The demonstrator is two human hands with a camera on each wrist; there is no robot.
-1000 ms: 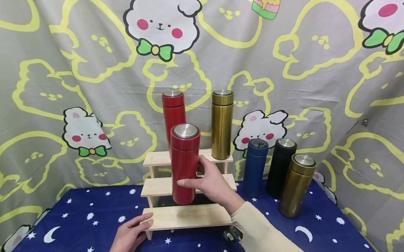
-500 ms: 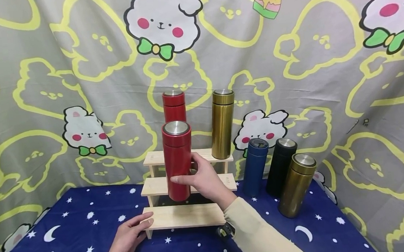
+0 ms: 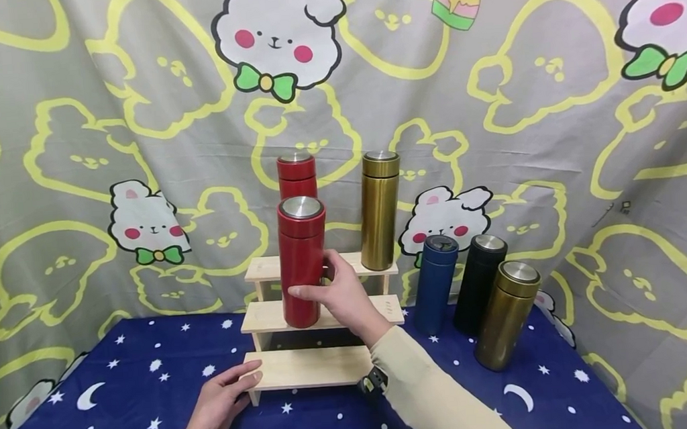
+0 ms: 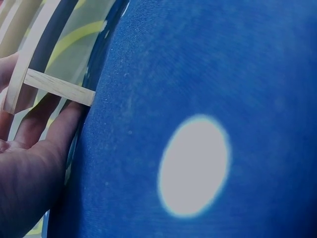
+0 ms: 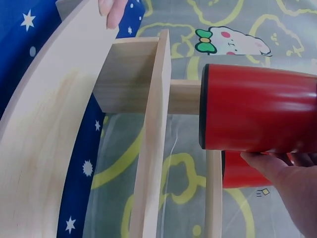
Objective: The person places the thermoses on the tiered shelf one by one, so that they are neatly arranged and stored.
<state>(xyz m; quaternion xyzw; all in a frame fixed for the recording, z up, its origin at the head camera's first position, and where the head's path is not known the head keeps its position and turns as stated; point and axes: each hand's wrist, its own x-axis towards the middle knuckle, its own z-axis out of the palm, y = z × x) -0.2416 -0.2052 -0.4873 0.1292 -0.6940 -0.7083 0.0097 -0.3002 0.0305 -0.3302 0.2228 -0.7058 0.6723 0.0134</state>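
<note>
Cloth printed with stars and moons (image 3: 140, 395) spreads across the bottom of my remote feed; at lower left, the left hand (image 3: 220, 400) holds the end of the lowest wooden tier (image 3: 310, 367), digits above and below the board, probably to stop it shifting. At centre, the right hand (image 3: 348, 301) grips a steel-topped red vacuum flask (image 3: 301, 261) around its lower half, which I take as a way of controlling the base; the flask is upright, and my right wrist view shows that base apart from the middle tier (image 3: 265, 317). Right of frame, a dark-gold flask (image 3: 506, 319), a black flask (image 3: 480, 288) and a blue flask (image 3: 437, 288) recede in a slanting line, seemingly within easy reach; whether they touch I cannot tell. Farther back, on the top tier (image 3: 264, 268), a second red flask (image 3: 297, 179), part hidden, and a bright-gold flask (image 3: 381, 218) stand apart, spacing that seems to leave each room. Rabbit-print curtain (image 3: 193, 152) closes the upper frame.
</note>
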